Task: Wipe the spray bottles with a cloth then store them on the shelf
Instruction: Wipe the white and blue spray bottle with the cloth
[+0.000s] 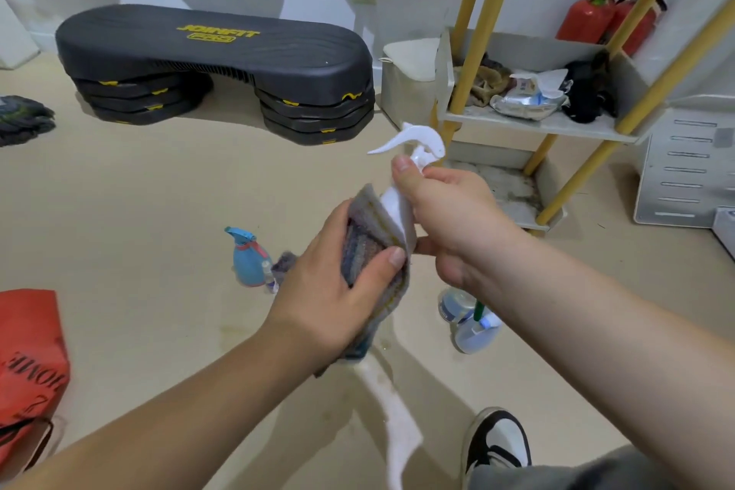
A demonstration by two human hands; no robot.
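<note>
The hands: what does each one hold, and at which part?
The right hand grips the white spray bottle at its neck, below the trigger head. The left hand holds the grey striped cloth, wrapped round the bottle's body.

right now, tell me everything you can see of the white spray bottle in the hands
The white spray bottle looks like opaque plastic, white all over, with a trigger head whose long tip points left. It is held roughly upright, slightly tilted, in the air above the floor. The right hand grips its neck just under the head. The left hand presses a striped grey cloth around its left side and lower body, hiding the base.
</note>
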